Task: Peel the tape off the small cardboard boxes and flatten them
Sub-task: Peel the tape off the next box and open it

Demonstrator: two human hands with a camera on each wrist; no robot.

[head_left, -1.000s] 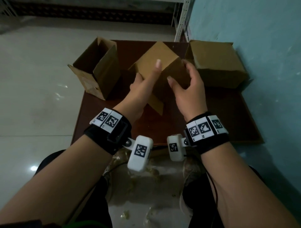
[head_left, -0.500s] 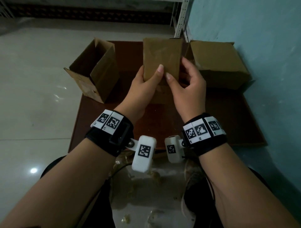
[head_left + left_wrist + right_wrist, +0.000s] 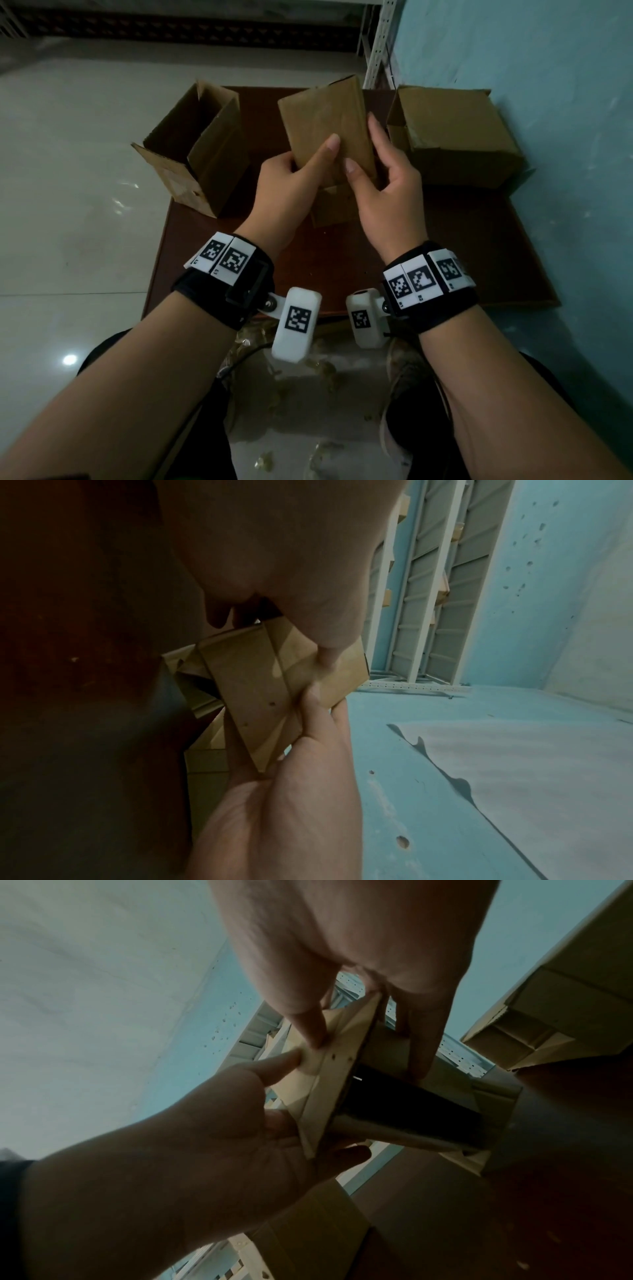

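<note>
Three cardboard boxes: both hands, left hand [image 3: 284, 192] and right hand [image 3: 387, 192], grip the middle box [image 3: 325, 126].

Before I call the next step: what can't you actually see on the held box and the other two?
- Held box: tape, if any, unclear; dim in every view, left hand and right hand cover its lower half.
- Closed box: far sides hidden, head view.
- Open box: interior dark.

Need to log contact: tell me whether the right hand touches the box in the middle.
Touching. The head view shows the right hand with its thumb on the held cardboard box.
</note>
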